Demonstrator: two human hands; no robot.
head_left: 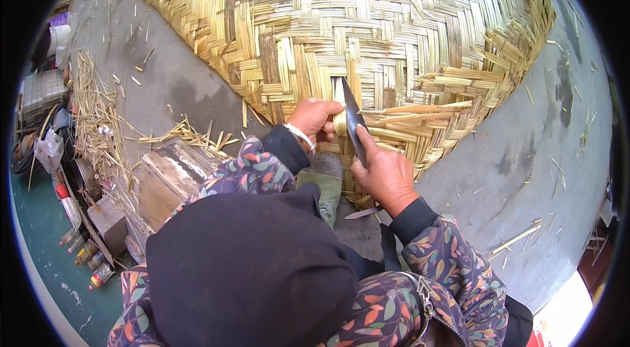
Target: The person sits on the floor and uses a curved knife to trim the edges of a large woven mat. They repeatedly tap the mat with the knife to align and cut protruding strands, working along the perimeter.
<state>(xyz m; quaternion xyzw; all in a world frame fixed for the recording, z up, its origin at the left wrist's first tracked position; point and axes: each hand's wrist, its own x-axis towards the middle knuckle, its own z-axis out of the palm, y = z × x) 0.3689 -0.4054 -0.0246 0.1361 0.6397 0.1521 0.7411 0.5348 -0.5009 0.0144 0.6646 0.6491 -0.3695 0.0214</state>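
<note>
A large mat [367,25] woven from flat, straw-coloured reed strips spreads out before me, one corner pointing toward me. Near that corner my left hand [316,122], a white bangle at its wrist, pinches a pale strip [339,122] beside a narrow gap in the weave. My right hand [388,175] is wrapped round a dark, tapered metal blade [353,111]. Its tip lies at the gap, just right of the pinched strip. A pointed metal piece [364,213] shows below the right hand; whether it belongs to the same tool I cannot tell. Loose strip ends [420,112] stick out right of the blade.
A green shoe [326,183] is by the mat's near corner. To the left stand a worn wooden block [174,180], heaped straw [98,104] and several bottles [85,252]. Straw scraps lie about the grey floor [525,170]. A dark head covering [246,275] fills the lower middle.
</note>
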